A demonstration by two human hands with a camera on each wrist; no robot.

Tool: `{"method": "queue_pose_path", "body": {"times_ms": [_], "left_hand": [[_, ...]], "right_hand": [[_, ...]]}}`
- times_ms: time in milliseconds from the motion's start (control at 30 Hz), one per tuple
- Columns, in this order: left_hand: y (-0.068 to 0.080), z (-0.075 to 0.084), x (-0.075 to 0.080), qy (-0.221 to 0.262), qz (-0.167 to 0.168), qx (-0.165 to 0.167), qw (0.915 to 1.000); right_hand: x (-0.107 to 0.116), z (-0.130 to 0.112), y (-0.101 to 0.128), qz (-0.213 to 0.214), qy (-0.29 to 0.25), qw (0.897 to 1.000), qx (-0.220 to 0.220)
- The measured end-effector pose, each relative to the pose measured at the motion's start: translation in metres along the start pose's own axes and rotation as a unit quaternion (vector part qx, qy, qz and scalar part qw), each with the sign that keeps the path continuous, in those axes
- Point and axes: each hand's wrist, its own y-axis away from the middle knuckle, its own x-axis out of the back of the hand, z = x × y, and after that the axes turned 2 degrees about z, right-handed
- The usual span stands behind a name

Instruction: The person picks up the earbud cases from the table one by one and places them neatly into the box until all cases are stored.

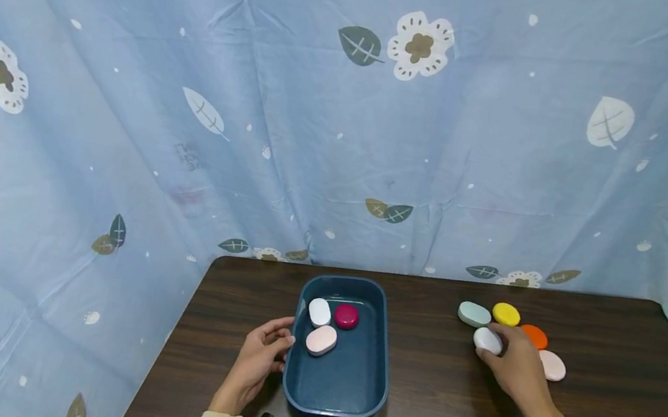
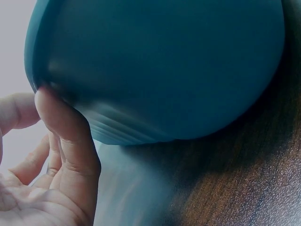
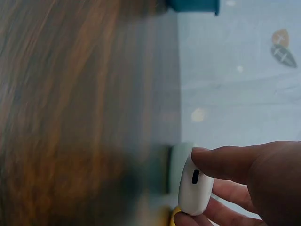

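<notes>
My right hand point(image 1: 520, 366) pinches a small white rounded case point(image 1: 488, 340) between thumb and fingertips, at the right side of the table. In the right wrist view the white case point(image 3: 195, 188) shows a small dark slot on its side. At the left, my left hand point(image 1: 258, 363) pinches the side rim of a dark blue rectangular tray point(image 1: 347, 393); thumb and a finger meet at the rim in the left wrist view. Inside the tray lie a white rounded piece point(image 1: 319, 313), a crimson round piece point(image 1: 346, 316) and a pale pink oval piece point(image 1: 322, 341).
Around my right hand lie a mint oval piece point(image 1: 475, 314), a yellow round one point(image 1: 506, 314), an orange one point(image 1: 534, 336) and a pale pink one point(image 1: 552, 366). The dark wooden table point(image 1: 422, 397) meets a blue patterned curtain point(image 1: 295, 122) at its back and left edges.
</notes>
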Motion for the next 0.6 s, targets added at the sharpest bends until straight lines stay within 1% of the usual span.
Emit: {"method": "queue_pose_path", "body": {"times_ms": [300, 467, 600], "left_hand": [[0.001, 0.001, 0.0, -0.007, 0.002, 0.0, 1.0], [0.001, 0.0, -0.001, -0.005, 0.0, 0.0, 1.0], [0.0, -0.001, 0.001, -0.002, -0.003, -0.003, 1.0]], "right_hand": [[0.006, -0.034, 0.002, 0.0, -0.035, 0.999, 0.036], [0.001, -0.054, 0.004, 0.003, -0.052, 0.997, 0.052], [-0.003, -0.074, 0.006, 0.003, -0.07, 0.995, 0.071]]}}
